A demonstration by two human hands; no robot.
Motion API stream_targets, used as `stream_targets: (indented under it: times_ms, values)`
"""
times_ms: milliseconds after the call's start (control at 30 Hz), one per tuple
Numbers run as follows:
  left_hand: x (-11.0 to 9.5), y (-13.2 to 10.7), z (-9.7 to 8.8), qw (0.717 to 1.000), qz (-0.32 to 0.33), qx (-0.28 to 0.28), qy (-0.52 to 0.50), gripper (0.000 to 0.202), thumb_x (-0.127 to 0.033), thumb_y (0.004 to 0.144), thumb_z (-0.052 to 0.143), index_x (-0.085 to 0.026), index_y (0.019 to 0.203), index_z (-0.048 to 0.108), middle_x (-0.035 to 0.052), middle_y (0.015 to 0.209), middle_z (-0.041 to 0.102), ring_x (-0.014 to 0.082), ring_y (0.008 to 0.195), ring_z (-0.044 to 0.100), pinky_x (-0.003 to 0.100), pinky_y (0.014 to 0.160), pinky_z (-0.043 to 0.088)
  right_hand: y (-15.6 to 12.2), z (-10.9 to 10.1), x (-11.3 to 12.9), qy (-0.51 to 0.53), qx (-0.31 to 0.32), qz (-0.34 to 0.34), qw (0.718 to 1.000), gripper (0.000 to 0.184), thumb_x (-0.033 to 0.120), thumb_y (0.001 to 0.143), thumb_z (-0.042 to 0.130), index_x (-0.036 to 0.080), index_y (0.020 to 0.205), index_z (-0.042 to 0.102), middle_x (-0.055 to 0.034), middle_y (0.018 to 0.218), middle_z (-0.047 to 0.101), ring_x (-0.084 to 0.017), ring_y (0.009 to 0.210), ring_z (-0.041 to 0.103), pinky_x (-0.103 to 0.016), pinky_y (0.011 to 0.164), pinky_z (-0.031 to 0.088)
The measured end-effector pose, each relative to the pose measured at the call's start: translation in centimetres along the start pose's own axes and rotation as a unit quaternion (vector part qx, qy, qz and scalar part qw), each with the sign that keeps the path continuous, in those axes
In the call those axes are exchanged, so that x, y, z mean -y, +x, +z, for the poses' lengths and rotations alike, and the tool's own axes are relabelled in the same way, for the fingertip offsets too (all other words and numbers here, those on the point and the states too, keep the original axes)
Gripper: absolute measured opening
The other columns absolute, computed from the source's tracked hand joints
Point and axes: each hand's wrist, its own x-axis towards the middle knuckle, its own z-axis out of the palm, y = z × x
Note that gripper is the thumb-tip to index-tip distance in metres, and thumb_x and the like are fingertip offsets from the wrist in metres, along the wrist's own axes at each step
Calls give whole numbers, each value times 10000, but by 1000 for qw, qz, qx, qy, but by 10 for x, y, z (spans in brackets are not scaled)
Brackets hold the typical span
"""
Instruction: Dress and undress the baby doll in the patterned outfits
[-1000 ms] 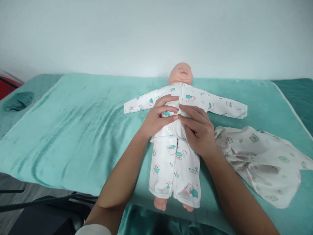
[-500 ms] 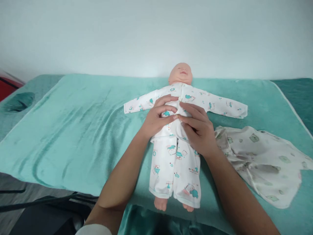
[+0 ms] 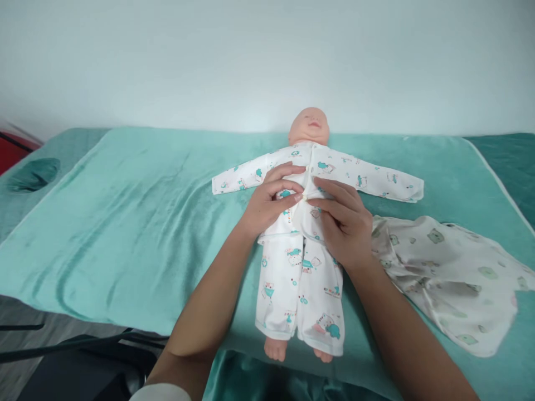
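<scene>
A baby doll (image 3: 309, 127) lies on its back, head toward the wall, arms spread in the sleeves. It wears a white printed baby shirt (image 3: 330, 156) and matching baby trousers (image 3: 320, 289); its bare feet show below the cuffs. At the shirt's front opening, my left hand (image 3: 267, 203) has thumb and index finger closed on the edge beside a small button, its other fingers resting higher. My right hand (image 3: 349, 225) faces it across the opening, curled fingertips on the other edge of the shirt. The thumb of the right hand is mostly hidden.
A pale cloth with bear prints (image 3: 455, 278) lies crumpled to the right of the doll. A green plush cover (image 3: 137, 223) with wrinkles spreads over the bed, which has a hole at its left end. Behind stands a white wall (image 3: 209, 61). A dark stool (image 3: 79, 367) is at lower left.
My right hand has shifted slightly right, its fingertips drawing apart from my left fingertips at the button. My left hand and the doll stay nearly still.
</scene>
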Motion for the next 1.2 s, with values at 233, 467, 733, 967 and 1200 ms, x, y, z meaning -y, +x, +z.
stream_targets:
  times_ms: [233, 467, 733, 967, 1200]
  values:
    - [-5, -1, -3, 1000, -7, 22, 20, 162, -424, 897, 712, -262, 898, 711, 22, 1472, 592, 254, 1521, 369, 556, 1266, 295, 2, 3, 2, -14, 9, 47, 999, 201, 118, 905, 576, 230, 982, 724, -90, 1274, 714, -269, 1211, 637, -515, 1017, 549]
    - [-7, -2, 0, 999, -2, 9, 39, 152, -357, 891, 710, -231, 830, 651, 28, 1456, 601, 263, 1512, 380, 561, 1256, 302, 2, 1, 1, 3, 34, 71, 997, 175, 133, 915, 589, 230, 979, 720, -84, 1316, 693, -262, 1255, 602, -513, 1033, 534]
    - [-5, -4, 3, 998, 16, -20, 51, 82, -274, 885, 696, -240, 827, 648, 22, 1417, 632, 264, 1483, 432, 557, 1225, 362, 3, -1, 1, 28, 39, 92, 995, 196, 156, 909, 597, 258, 963, 755, -54, 1306, 702, -263, 1258, 606, -521, 1032, 533]
    - [1, -3, -1, 998, 54, -12, 5, 69, -315, 926, 682, -284, 909, 740, 13, 1390, 656, 251, 1472, 449, 566, 1229, 365, 4, -2, 0, 37, 44, 83, 995, 176, 178, 911, 607, 261, 911, 762, -50, 1303, 706, -269, 1250, 614, -529, 1035, 524]
    - [3, -3, 1, 994, 95, -5, 55, 161, -354, 930, 681, -337, 1075, 748, 27, 1419, 627, 244, 1463, 450, 571, 1220, 378, 3, -2, 2, 42, 46, 94, 994, 148, 185, 944, 595, 255, 970, 724, -59, 1319, 686, -257, 1270, 589, -518, 1058, 499]
